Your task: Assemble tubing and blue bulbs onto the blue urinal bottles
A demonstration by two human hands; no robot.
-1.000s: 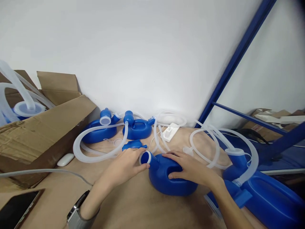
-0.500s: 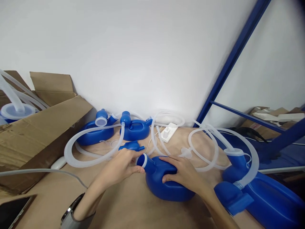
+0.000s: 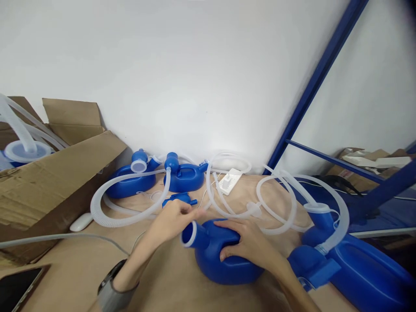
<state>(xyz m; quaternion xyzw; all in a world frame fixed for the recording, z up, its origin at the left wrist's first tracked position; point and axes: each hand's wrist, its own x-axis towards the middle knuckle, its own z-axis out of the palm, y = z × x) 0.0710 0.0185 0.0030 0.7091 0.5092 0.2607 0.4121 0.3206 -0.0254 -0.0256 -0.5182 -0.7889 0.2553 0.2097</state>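
— Starting nearest the camera, what lies at the bottom of the frame?

— A dark phone (image 3: 16, 291) sits in the lower left corner on the brown table (image 3: 169, 286). A wrist with a grey watch (image 3: 112, 291) comes up from the bottom centre.

— And the hands?

— The right hand (image 3: 248, 245) lies over the blue bottle (image 3: 224, 255) just below the middle of the frame, its fingers (image 3: 227, 225) spread and curled around the bottle's top, gripping it. The bottle rests on the table with its white-rimmed mouth turned left. The left hand (image 3: 172, 223) is right at that mouth, fingers pinched loosely together just above the rim; whether they grip anything small I cannot tell, as the tips are blurred.

— What is to the lower right?

— A bigger blue container (image 3: 367, 273) with a ribbed white hose (image 3: 338, 216) looping out of its neck.

— Further back?

— Just behind the left hand lies a small blue fitting (image 3: 178, 199). Left of it a white mouse (image 3: 81, 222) sits beside an open cardboard box (image 3: 55, 182) at the left edge. Clear tubing (image 3: 234, 212) coils across the centre.

— And at the very back?

— Two more blue bottles (image 3: 182, 177) stand against the white wall (image 3: 195, 78), joined by a corrugated hose (image 3: 130, 216), with a white power strip (image 3: 229, 181) beside them. A blue shelf frame (image 3: 321, 69) slants up the upper right.
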